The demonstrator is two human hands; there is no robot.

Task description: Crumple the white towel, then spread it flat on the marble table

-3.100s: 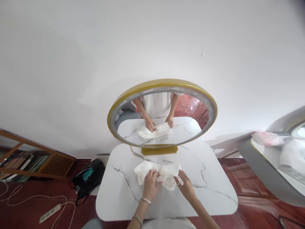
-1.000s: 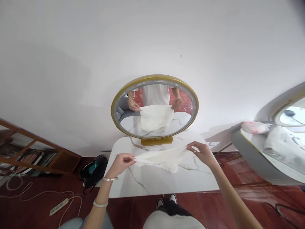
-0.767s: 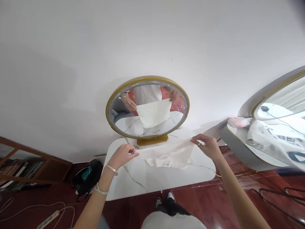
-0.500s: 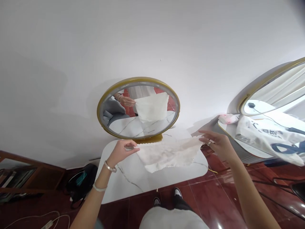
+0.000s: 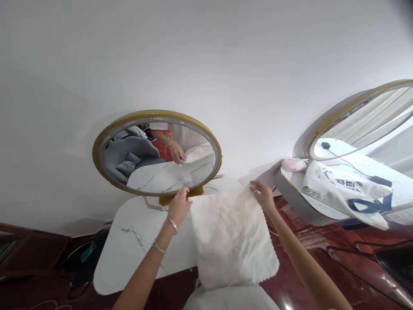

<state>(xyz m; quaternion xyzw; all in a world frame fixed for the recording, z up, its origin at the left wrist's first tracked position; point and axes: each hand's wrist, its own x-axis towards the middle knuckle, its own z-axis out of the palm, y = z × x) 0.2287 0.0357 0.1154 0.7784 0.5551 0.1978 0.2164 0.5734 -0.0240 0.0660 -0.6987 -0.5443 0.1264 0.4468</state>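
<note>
A white cloth (image 5: 232, 241) with scalloped edges hangs spread between my hands, over the right part of the marble-patterned table (image 5: 138, 241) and past its front edge. My left hand (image 5: 180, 207) pinches the cloth's upper left corner, close to the foot of the round mirror (image 5: 161, 114). The upper right corner is held by my right hand (image 5: 263, 196), its fingers bent around the edge. Faint brownish marks show on the cloth. In the mirror glass a hand and part of the cloth are reflected.
At the right, a second table (image 5: 290, 193) bears a pink-white packet (image 5: 293, 164), a white printed bag (image 5: 342, 185) and a cable with a black plug. Another gold-rimmed mirror (image 5: 348, 112) stands there. A dark bag (image 5: 80, 258) lies at the lower left, a black chair (image 5: 396, 258) at the lower right.
The cloth has opened out downward and now hangs toward me, covering the table's front right edge. My hands are a little closer together. The view has shifted right.
</note>
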